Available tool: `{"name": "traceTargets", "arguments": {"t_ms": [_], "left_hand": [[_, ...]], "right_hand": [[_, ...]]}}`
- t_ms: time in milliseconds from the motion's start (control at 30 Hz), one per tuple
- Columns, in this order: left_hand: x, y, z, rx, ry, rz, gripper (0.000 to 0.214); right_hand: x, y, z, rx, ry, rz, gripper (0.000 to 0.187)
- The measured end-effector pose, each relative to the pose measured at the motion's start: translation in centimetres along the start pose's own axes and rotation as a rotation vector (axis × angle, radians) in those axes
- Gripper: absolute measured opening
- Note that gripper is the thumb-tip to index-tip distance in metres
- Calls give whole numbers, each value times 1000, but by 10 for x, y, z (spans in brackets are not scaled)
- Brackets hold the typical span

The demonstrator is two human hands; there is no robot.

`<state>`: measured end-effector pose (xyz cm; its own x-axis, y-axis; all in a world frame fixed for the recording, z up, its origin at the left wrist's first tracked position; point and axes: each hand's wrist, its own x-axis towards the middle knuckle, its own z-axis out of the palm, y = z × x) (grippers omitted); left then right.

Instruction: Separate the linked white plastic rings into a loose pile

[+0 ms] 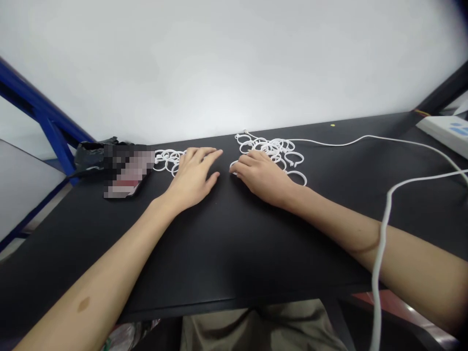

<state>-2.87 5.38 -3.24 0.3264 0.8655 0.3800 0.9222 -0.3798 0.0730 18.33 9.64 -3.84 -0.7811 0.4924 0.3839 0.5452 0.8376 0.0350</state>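
Observation:
My left hand (193, 175) lies over the right edge of a small group of white plastic rings (160, 161), which look like curtain rings. Its fingers are stretched out, the thumb stands apart, and I see nothing held. My right hand (261, 175) rests at the near side of a larger pile of the same rings (272, 145). The fingers there are bent and drawn together, with part of one white ring (233, 165) showing at the fingertips. Its thumb is largely hidden. A few rings have small knobs at their open ends.
A black table (208, 253) carries everything. On the left are a crumpled black bag (91, 156) and a phone-like object (137, 170), partly pixelated. A white cable (382, 234) crosses my right forearm. At the far right sits a white box (444, 129); a blue frame (54, 122) stands left.

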Motion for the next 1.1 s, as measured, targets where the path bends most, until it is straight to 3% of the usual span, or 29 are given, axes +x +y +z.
{"name": "traceTargets", "arguments": {"t_ms": [133,300,500,633,767,967,1100], "left_hand": [[1,19,-2,-85,-78,147,35],[2,18,-4,-109,-127,182,16],[0,18,-4,-218,-67,175,17],[0,25,-9,-376,51,48,20],[0,28,-13,-627,113,-131,16],[2,26,-8,-1017,78,-304,18],[2,25,-5,-1070,40,-302,18]], "right_hand": [[-4,-4,-3,26,-6,-59,26],[-5,-5,-10,81,-7,-57,27],[-6,-15,-18,326,190,-13,20],[-7,-21,-23,451,289,85,14],[-7,-20,-28,563,276,177,17],[-9,-17,-26,555,177,193,15],[-9,-18,-25,581,149,233,15]]}}
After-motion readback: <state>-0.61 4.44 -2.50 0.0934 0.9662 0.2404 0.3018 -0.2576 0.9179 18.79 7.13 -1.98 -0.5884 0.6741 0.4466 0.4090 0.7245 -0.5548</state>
